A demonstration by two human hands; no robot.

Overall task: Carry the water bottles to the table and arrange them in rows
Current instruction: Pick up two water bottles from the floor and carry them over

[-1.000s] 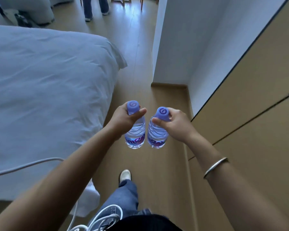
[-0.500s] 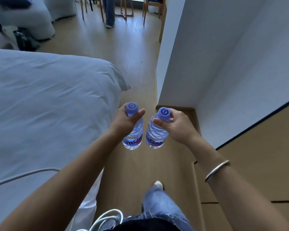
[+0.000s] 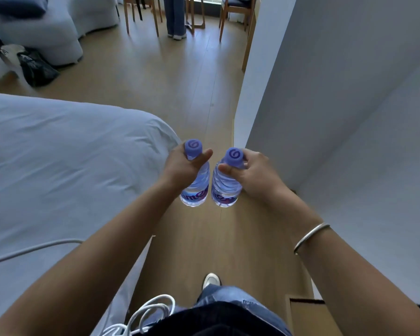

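Between bed [image 3: 58,166] at nine o'clock and wall [image 3: 349,117] at three, both hands pinch bottle necks — left hand [image 3: 180,167], left bottle [image 3: 197,187]; right hand [image 3: 255,174], right bottle [image 3: 224,189] — where thin grips risk slipping.

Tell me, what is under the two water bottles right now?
Only the light wooden floor, far below. The two clear plastic water bottles with purple caps, left bottle and right bottle, hang in the air, held by the left hand and right hand. No table shows beneath.

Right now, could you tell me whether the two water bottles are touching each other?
Apart. The head view shows a strip of wooden floor between the left bottle and the right bottle along their whole length.
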